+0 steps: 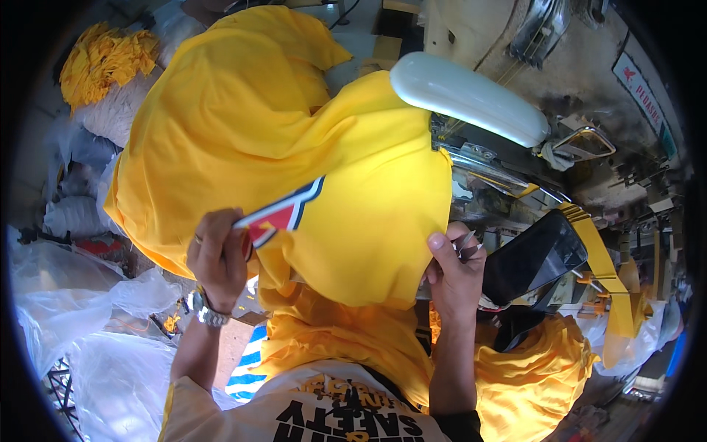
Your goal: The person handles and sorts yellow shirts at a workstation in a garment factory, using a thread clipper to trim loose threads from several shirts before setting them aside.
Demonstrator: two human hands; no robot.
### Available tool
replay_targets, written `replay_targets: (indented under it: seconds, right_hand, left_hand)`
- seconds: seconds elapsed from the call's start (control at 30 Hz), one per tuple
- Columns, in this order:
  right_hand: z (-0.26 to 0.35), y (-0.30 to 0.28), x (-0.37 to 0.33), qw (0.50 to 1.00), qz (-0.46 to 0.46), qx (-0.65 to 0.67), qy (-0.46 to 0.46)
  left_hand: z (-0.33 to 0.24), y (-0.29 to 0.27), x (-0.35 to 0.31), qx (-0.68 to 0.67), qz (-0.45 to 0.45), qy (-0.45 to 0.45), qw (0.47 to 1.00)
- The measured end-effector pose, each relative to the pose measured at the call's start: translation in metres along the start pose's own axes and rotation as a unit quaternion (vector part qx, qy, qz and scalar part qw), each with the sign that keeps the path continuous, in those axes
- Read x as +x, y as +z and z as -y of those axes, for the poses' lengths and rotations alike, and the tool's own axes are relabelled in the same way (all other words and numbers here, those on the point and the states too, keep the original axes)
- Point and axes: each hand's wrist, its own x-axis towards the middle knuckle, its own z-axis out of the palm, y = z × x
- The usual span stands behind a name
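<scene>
- Left hand (pixel 219 258): forearm rising from below, wrist in a silver metal watch (pixel 208 313), fingers curled and closed on the left end of a red, white and navy pointed trim (pixel 283 217).
- Right hand (pixel 453 269): upright, thumb at the right edge of a broad, bright yellow cloth (pixel 361 228), fingers closed around small pointed metal snips (pixel 467 249).
- The cloth spans between both grips and spreads above them; its curved lower edge hangs between the wrists.
- Right of the right grip, a black flat glossy-screened device (pixel 536 258) sits close by, leaving little room; above it is a grey metal sewing machine (pixel 589 88).
- Below-left of the left grip lies crumpled clear plastic sheeting (pixel 125 376), apart from the hand.
</scene>
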Motion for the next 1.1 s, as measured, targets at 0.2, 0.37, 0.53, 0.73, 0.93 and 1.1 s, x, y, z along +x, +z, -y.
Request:
replay_targets:
  seconds: [0.2, 0.37, 0.53, 0.73, 0.93, 1.1]
  right_hand:
    - [0.001, 0.005, 0.001, 1.000, -0.007, -0.023, -0.016]
    - [-0.001, 0.005, 0.001, 1.000, 0.006, 0.009, -0.022]
    - [-0.002, 0.007, 0.004, 1.000, -0.009, 0.009, -0.020]
    - [0.001, 0.009, 0.008, 0.999, -0.012, -0.011, -0.027]
    - [0.001, 0.008, 0.007, 0.998, -0.021, -0.051, -0.022]
    - [0.006, 0.014, 0.003, 0.994, -0.018, -0.104, -0.038]
  left_hand:
    - [0.021, 0.006, 0.055, 0.040, -0.039, 0.065, 0.996]
    - [0.031, 0.013, 0.100, 0.041, -0.033, 0.098, 0.994]
    - [0.036, 0.018, 0.136, 0.039, -0.045, 0.145, 0.988]
    - [0.039, 0.023, 0.170, 0.063, -0.088, 0.237, 0.965]
    - [0.000, 0.028, 0.210, 0.034, -0.062, 0.194, 0.979]
    - [0.024, 0.049, 0.216, 0.149, -0.046, 0.281, 0.947]
